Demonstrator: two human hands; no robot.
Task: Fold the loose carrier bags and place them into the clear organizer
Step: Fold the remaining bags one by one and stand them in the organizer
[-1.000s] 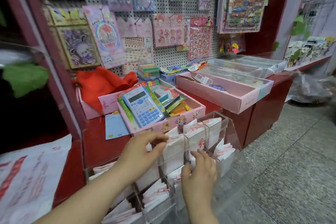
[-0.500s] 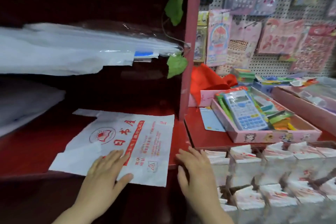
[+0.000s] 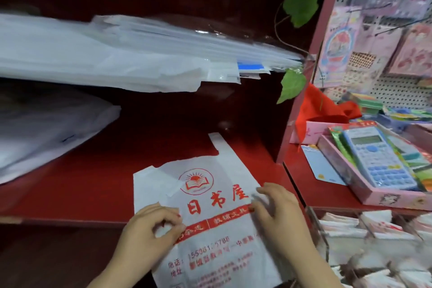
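Pinching grip, left hand (image 3: 149,229) at nine o'clock of the carrier bag (image 3: 217,248), right hand (image 3: 280,213) at three; fold edges inward squarely

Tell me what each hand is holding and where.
Both hold the carrier bag about mid-height: the left hand pinches its left edge, and the right hand grips its right edge.

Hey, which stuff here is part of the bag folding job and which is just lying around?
Job: white plastic carrier bag with red print, pinched by left hand and right hand; clear acrylic organizer holding folded white bags.
Lying about: blue-and-white calculator, pink cardboard tray, crumpled red cloth.
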